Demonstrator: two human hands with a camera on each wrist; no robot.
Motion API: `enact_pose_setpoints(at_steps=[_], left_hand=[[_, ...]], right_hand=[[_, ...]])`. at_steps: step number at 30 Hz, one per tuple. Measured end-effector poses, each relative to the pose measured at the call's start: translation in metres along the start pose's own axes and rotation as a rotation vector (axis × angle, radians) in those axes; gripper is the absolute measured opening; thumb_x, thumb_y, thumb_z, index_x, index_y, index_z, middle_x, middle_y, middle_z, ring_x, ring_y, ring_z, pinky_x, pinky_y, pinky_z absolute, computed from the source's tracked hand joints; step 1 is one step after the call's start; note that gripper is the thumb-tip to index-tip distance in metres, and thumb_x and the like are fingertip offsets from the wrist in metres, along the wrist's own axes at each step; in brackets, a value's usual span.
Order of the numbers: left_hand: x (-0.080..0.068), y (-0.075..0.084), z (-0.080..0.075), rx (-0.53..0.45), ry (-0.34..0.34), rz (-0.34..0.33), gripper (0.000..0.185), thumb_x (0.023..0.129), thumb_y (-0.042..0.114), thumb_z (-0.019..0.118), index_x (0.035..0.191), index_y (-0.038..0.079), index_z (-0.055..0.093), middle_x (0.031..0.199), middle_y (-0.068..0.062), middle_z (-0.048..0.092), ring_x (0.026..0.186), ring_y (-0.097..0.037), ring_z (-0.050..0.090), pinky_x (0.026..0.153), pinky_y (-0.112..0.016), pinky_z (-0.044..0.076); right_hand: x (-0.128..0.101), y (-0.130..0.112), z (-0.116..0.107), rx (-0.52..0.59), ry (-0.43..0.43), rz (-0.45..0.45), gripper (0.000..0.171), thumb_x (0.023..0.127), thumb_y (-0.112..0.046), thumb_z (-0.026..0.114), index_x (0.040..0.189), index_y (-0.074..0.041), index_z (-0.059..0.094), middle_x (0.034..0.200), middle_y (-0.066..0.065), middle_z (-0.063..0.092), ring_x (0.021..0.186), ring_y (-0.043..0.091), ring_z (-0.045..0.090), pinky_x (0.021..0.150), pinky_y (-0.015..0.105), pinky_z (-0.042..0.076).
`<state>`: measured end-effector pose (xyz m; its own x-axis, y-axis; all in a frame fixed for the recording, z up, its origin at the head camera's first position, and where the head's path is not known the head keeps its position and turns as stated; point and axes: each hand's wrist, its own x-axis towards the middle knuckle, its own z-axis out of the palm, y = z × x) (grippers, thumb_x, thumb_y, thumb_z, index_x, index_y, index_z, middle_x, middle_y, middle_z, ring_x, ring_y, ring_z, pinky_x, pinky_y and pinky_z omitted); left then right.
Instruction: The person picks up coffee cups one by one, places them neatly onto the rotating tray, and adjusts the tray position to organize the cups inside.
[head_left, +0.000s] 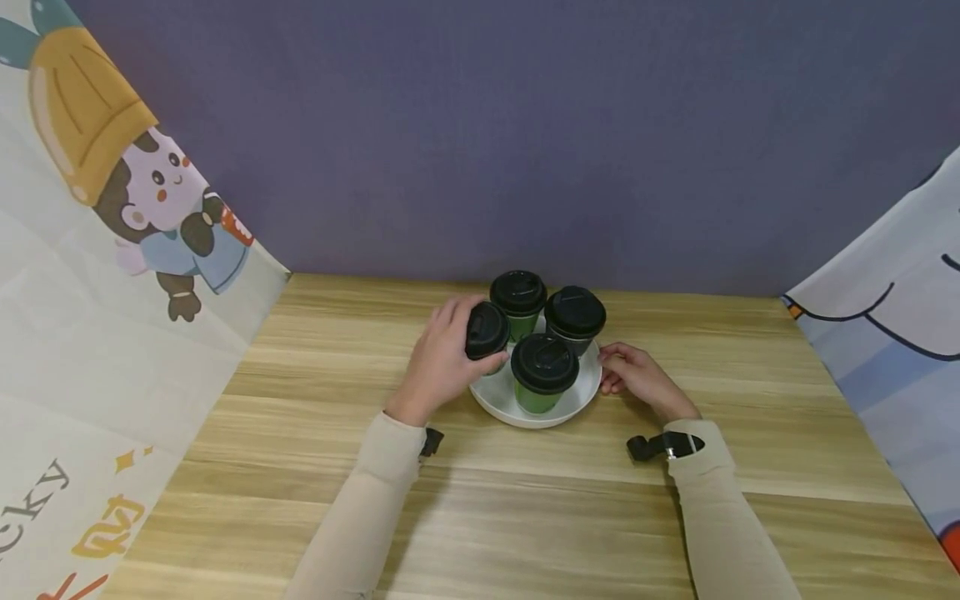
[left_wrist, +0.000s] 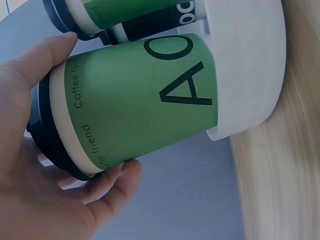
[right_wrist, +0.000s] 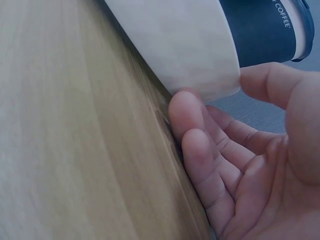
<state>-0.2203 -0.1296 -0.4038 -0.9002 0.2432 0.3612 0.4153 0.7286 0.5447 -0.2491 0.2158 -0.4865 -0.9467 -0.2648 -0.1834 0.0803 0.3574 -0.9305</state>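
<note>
A white plate (head_left: 581, 398) on the wooden table carries several paper cups with black lids. My left hand (head_left: 468, 333) grips the leftmost green cup (head_left: 487, 330) just below its lid and holds it tilted. In the left wrist view my left hand (left_wrist: 100, 105) wraps thumb and fingers round that green cup (left_wrist: 150, 95), whose base is at the plate (left_wrist: 250, 65). My right hand (head_left: 611, 371) rests at the plate's right rim. In the right wrist view its fingertips (right_wrist: 187, 110) touch the plate's edge (right_wrist: 175, 45), with the thumb just off it, beneath a dark cup (right_wrist: 265, 30).
On the plate also stand a back green cup (head_left: 518, 296), a dark cup (head_left: 574, 315) and a front green cup (head_left: 544, 371). A purple wall (head_left: 487, 125) is behind, and printed cloth panels (head_left: 112, 292) close in both sides. Bare wooden tabletop (head_left: 525, 517) lies in front.
</note>
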Motion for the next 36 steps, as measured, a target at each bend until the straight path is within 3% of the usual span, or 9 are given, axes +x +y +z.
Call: enact_pose_setpoints(at_steps=[8,22,36], left_hand=[[0.001,-0.004,0.008,0.011,-0.016,0.039,0.087,0.08,0.042,0.087,0.15,0.01,0.046,0.147,-0.011,0.05,0.135,-0.032,0.049,0.109,-0.05,0.047],[0.003,-0.006,0.016,0.018,-0.022,0.056,0.086,0.082,0.039,0.086,0.152,0.012,0.045,0.15,-0.012,0.048,0.136,-0.033,0.048,0.11,-0.049,0.046],[0.006,-0.004,0.019,0.027,-0.076,0.025,0.087,0.087,0.041,0.081,0.158,0.017,0.037,0.157,-0.011,0.041,0.143,-0.032,0.043,0.113,-0.049,0.045]], right_hand=[[0.0,-0.003,-0.001,0.017,-0.009,0.005,0.043,0.106,-0.015,0.048,0.137,0.016,0.045,0.079,0.0,0.065,0.067,0.006,0.065,0.064,0.02,0.054],[0.003,-0.004,-0.004,-0.005,-0.014,-0.002,0.042,0.106,-0.016,0.047,0.136,0.014,0.046,0.082,0.0,0.064,0.069,0.006,0.065,0.065,0.02,0.054],[0.008,-0.002,-0.012,-0.056,-0.014,0.02,0.043,0.107,-0.018,0.047,0.138,0.011,0.047,0.085,0.004,0.063,0.07,0.007,0.065,0.066,0.02,0.054]])
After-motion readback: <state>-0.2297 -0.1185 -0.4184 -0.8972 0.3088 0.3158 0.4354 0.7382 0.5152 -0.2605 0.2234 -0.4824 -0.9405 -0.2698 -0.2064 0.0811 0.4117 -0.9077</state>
